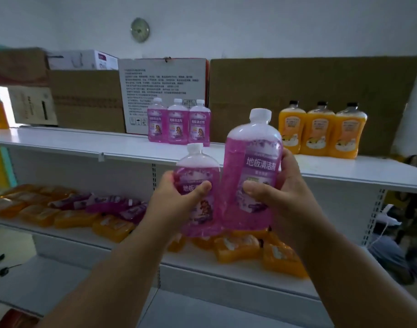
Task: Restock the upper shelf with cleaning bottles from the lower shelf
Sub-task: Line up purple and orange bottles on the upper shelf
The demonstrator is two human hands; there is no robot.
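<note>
Your left hand (179,197) and right hand (281,192) each clasp one upright purple bottle (198,185), (252,166), below and just right of the purple row (179,124) on the upper shelf (84,143), right one nearer.

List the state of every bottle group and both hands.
Left hand: gripping a purple bottle, upright.
Right hand: gripping a second purple bottle, upright.
Three purple bottles: standing on upper shelf.
Three orange bottles: standing there.
Lower-shelf bottles: lying flat.
</note>
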